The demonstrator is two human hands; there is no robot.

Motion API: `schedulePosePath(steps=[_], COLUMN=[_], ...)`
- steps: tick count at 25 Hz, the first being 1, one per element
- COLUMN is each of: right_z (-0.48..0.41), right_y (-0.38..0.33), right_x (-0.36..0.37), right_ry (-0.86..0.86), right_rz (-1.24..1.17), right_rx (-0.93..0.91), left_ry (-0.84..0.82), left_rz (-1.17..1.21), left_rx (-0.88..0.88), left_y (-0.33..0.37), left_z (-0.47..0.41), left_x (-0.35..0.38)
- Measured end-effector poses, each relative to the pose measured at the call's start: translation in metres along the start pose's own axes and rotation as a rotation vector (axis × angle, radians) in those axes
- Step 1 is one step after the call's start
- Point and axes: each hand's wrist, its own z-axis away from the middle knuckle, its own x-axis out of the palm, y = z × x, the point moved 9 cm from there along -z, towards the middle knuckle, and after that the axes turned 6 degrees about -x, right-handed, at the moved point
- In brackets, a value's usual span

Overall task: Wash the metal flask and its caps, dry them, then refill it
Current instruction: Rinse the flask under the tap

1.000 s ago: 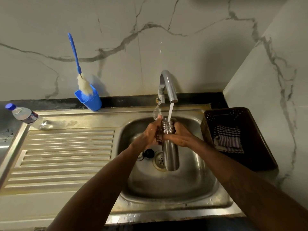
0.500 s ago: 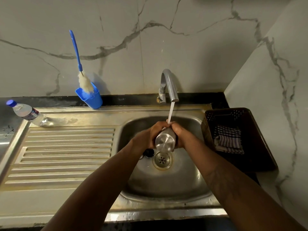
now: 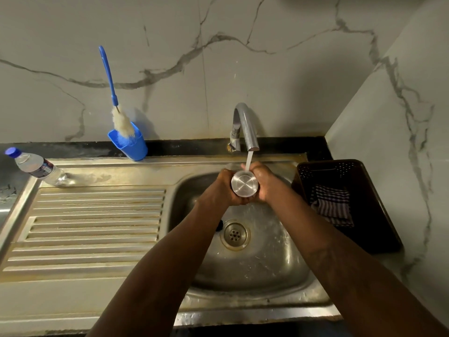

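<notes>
bare hands (image 3: 226, 188) and forearms (image 3: 170, 263); faint marking on right forearm (image 3: 323, 254)

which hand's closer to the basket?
Right. The right hand grips the flask just left of the basket; the left hand grips the flask's far side.

steel flask (image 3: 244, 185), round base toward camera, under running tap water

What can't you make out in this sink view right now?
Head view:
metal flask: only its base shows; left hand and right hand wrap the body, mouth hidden.
black object beside the drain: mostly covered by the left forearm.
water bottle label: too small to read.
</notes>
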Motion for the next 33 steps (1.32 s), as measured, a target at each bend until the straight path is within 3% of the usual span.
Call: schedulePosePath(steps=[3,6,7,9,11,13,15,17,20,23,27,30,33], right_z=[0.024,0.055,0.057,0.054,0.045,0.041,0.045,0.047,0.045,0.046,0.059,0.053,0.043], right_y=[-0.032,-0.056,-0.055,-0.052,-0.05,-0.052,-0.061,-0.069,-0.064,-0.055,-0.082,-0.085,-0.072], right_x=[0.009,0.017,0.02,0.027,0.029,0.022,0.014,0.01,0.008,0.0,-0.011,-0.023,-0.045], right_ry=[0.08,0.192,0.181,0.131,0.097,0.148,0.203,0.176,-0.105,-0.275,0.0,0.12,0.136], right_rz=[0.202,0.425,0.512,0.761,0.988,1.085,1.062,0.972,0.833,0.925,0.977,1.071,0.821], right_rx=[-0.317,-0.796,-0.889,-0.972,-0.918,-0.856,-0.859,-0.887,-0.766,-0.662,-0.803,-0.585,-0.338], left_ry=[0.107,0.229,0.141,0.121,0.183,0.144,0.022,-0.001,-0.011,0.004,-0.033,-0.088,-0.08], left_rz=[0.276,0.25,0.328,0.417,0.446,0.303,0.294,0.304,0.33,0.397,0.523,0.52,0.54], left_rx=[-0.024,0.095,0.175,0.098,-0.065,-0.091,-0.102,-0.082,-0.055,-0.046,0.081,0.102,0.072], left_y=[0.001,0.006,0.006,-0.01,-0.025,-0.026,-0.022,-0.018,-0.013,-0.019,-0.014,-0.017,-0.017], left_z=[0.0,0.017,0.015,0.015,-0.001,0.004,0.001,-0.001,-0.005,-0.003,-0.003,-0.001,-0.001], left_x=[-0.006,-0.014,-0.011,-0.011,-0.017,-0.012,-0.004,-0.004,-0.012,-0.014,0.008,0.021,0.017])
